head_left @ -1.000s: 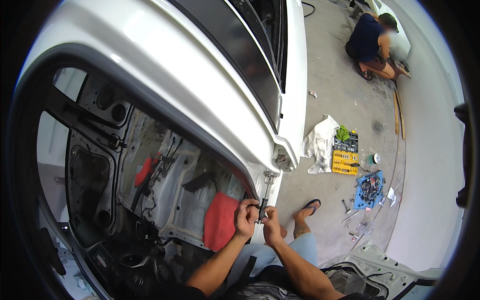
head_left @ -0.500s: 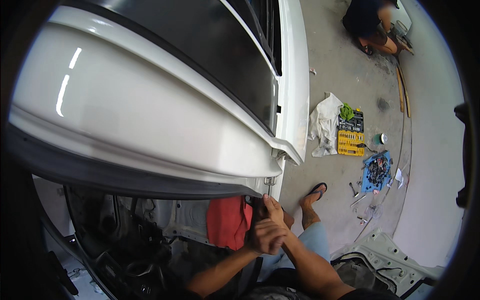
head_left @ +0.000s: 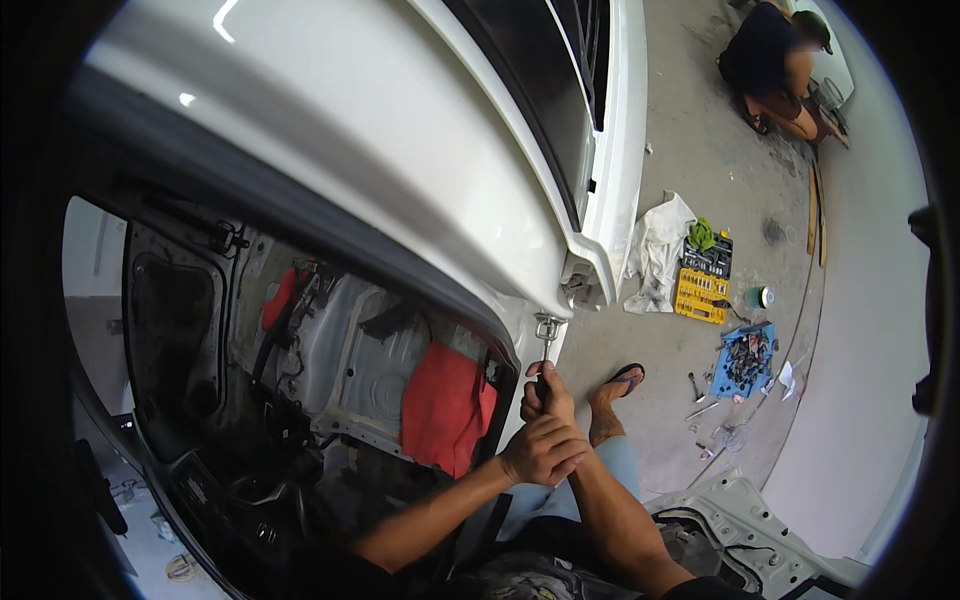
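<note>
My right hand [head_left: 550, 392] is wrapped round a dark-handled tool [head_left: 547, 350] with a straight metal shaft. The shaft points away from me. Its far end meets a small metal door striker [head_left: 547, 323] on the white car's pillar, and the exact tip is too small to make out. My left hand [head_left: 545, 450] is closed round my right wrist, just below the grip. Beside both hands runs the black rubber seal [head_left: 508, 350] of the car's door opening.
Left of me, a red cloth [head_left: 447, 410] lies inside the stripped car interior. On the floor to the right are a white cloth [head_left: 660, 255], a yellow tool case [head_left: 702, 295] and a blue tray [head_left: 728, 376] of small parts. A detached panel [head_left: 740, 500] stands near my right. Another person [head_left: 775, 70] crouches far right.
My view has shifted, showing more of the car interior. Both hands were pressed close by the seal's edge; now the tool's shaft shows plainly between my right hand and the striker.
</note>
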`<state>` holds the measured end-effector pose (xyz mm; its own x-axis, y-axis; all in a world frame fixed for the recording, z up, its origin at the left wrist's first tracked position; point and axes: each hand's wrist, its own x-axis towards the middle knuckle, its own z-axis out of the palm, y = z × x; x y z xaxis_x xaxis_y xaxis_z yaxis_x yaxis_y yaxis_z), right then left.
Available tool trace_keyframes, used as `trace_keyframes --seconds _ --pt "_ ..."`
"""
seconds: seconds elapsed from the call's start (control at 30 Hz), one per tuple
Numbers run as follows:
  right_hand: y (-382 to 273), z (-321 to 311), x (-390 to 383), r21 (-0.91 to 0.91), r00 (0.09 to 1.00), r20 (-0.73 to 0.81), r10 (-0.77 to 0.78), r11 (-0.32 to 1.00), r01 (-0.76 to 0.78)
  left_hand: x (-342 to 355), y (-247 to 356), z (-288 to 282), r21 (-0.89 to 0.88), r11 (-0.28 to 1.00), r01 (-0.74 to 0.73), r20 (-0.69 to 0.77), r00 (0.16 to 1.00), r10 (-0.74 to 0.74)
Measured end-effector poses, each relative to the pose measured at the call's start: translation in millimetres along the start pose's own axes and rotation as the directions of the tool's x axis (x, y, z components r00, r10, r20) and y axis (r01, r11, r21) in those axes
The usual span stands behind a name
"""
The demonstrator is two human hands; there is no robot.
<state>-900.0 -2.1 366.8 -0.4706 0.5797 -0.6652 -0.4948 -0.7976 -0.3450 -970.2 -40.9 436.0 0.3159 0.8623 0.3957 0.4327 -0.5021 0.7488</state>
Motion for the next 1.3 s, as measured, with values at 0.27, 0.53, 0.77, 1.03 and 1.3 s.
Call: trace_keyframes --seconds 0.27,0.53,0.77,1.03,1.3 --pt "13 23 -47 -0.319 0.974 -0.006 -0.227 0.923 0.214 -68 83 1 -0.077 0.85 0.521 -0.405 0.763 -0.504" --pt "-21 56 -37 -0.286 0.977 -0.153 -0.15 0.953 0.101 -75 60 13 -0.231 0.722 0.652 -0.408 0.608 -0.681" --pt "-14 61 -39 -0.294 0.951 -0.19 -0.245 0.938 0.183 -92 39 9 -0.809 -0.297 0.508 0.415 0.135 -0.9" --pt "-15 59 -20 -0.13 0.953 -0.205 -0.222 0.971 0.199 -75 10 13 -0.843 -0.537 0.028 0.514 0.338 -0.789" --pt "-71 54 -22 -0.214 0.989 0.049 0.14 0.969 -0.127 -58 26 27 -0.571 0.497 0.653 -0.465 0.242 -0.852"
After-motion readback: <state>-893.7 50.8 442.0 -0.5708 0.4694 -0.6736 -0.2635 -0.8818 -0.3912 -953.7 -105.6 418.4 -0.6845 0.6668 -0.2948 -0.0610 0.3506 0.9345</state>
